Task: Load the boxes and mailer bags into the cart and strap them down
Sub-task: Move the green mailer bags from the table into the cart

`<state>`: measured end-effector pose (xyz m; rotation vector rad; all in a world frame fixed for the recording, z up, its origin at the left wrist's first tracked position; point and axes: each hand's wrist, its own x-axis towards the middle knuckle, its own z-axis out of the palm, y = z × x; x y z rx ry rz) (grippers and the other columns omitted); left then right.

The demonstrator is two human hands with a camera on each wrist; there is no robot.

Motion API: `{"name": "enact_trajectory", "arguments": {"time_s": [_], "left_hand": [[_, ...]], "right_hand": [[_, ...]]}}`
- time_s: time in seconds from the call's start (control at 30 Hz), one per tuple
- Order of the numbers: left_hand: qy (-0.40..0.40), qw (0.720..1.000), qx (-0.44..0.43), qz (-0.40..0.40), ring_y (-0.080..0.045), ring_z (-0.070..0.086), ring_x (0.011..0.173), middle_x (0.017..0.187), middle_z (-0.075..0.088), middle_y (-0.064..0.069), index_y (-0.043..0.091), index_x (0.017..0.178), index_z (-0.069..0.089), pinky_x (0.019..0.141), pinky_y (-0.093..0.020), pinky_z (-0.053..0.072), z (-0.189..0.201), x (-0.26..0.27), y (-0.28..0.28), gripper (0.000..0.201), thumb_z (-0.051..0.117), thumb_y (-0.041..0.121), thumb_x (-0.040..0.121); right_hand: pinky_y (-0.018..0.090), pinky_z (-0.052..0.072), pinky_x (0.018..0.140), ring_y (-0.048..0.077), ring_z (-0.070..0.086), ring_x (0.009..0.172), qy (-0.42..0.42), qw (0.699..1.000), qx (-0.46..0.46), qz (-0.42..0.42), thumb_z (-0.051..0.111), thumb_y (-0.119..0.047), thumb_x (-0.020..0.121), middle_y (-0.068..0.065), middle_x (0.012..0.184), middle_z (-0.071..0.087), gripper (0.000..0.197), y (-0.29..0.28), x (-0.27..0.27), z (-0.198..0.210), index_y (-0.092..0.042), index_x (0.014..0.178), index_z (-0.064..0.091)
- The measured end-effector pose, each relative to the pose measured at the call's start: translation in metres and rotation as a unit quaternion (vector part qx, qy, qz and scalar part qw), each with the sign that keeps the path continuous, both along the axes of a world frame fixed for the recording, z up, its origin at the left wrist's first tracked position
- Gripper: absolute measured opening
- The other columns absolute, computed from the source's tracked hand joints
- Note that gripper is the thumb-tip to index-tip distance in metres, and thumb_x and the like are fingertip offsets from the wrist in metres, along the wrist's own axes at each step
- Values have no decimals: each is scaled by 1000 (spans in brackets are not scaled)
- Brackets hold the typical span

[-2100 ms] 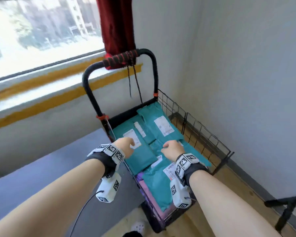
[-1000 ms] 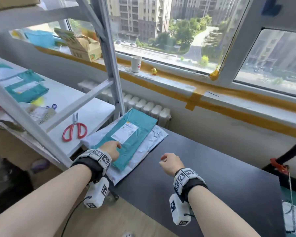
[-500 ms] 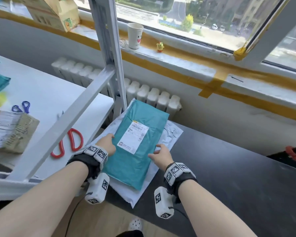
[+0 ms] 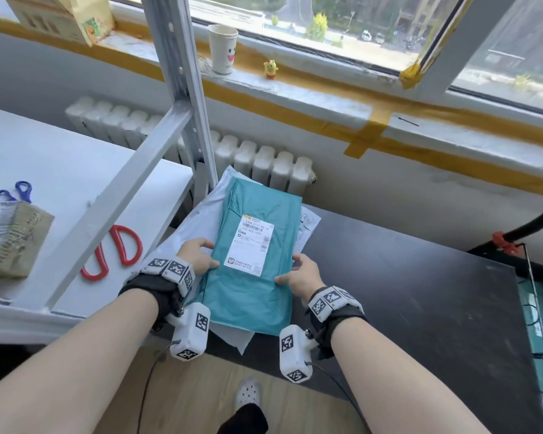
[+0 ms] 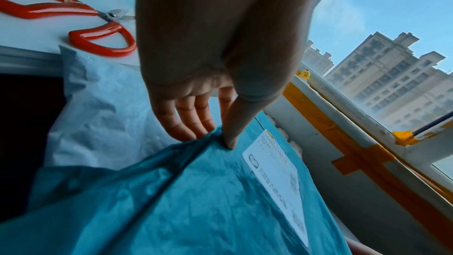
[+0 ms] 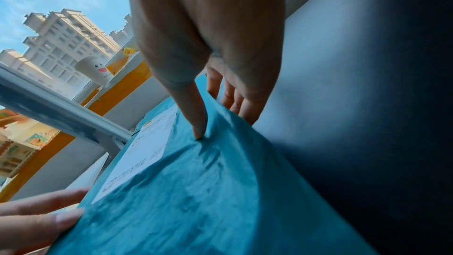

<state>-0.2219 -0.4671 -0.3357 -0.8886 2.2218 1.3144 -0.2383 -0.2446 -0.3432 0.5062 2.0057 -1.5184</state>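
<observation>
Head view, your hands: your left hand [image 4: 198,256] and right hand [image 4: 301,274] each pinch a side edge of the teal mailer bag [image 4: 257,261], thumbs on top, fingers [image 5: 193,123] tucked under.
Bag: lies on a white mailer bag [image 4: 201,220] at the dark tabletop [image 4: 405,292] edge.
Shelf beside: red scissors [image 4: 116,252].
Windowsill: 1 paper cup [image 4: 221,48].

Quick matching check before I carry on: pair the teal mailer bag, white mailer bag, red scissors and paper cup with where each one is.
Things:
1. teal mailer bag
2. white mailer bag
3. red scissors
4. paper cup

Places:
A. on the window sill
B. on the white shelf
C. under the teal bag
D. pinched at both side edges by left hand and right hand

Pairs: 1-D, 2-C, 3-B, 4-A
</observation>
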Motion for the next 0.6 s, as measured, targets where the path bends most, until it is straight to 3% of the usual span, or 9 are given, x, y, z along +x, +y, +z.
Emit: {"name": "enact_trajectory", "arguments": {"time_s": [0.13,0.23,0.3,0.47,0.6], "left_hand": [[-3,999,54,8,-36,63,93,100,64,-25,1,113,57,89,-42,52,9,24,35,38,68,-7,78],[0,997,77,2,-37,63,100,105,64,-27,5,108,57,92,-48,51,20,45,74,34,67,-8,79],[11,996,87,-9,-33,62,94,101,63,-23,7,106,56,90,-43,51,31,63,109,32,65,-9,80],[48,994,85,-57,-27,55,78,81,57,-14,8,110,55,62,-30,49,48,111,215,36,65,-9,80],[60,989,99,-94,-19,54,62,73,54,-10,3,111,54,51,-24,51,53,151,315,37,68,-8,78]], "right_hand": [[45,52,91,30,64,104,12,999,-28,-28,71,16,69,14,111,65,53,42,30,8,-6,115,54],[49,54,88,33,66,98,15,996,-67,-57,69,19,68,19,105,67,54,86,58,13,-10,112,55],[47,54,87,33,66,95,30,994,-81,-67,69,20,69,19,102,67,53,122,82,18,-16,104,54],[44,55,88,30,67,96,93,989,-71,-90,72,15,68,16,104,68,52,229,149,35,-22,99,54],[41,56,86,26,67,94,128,984,-48,-111,71,15,69,9,101,67,56,328,204,50,-18,109,53]]}}
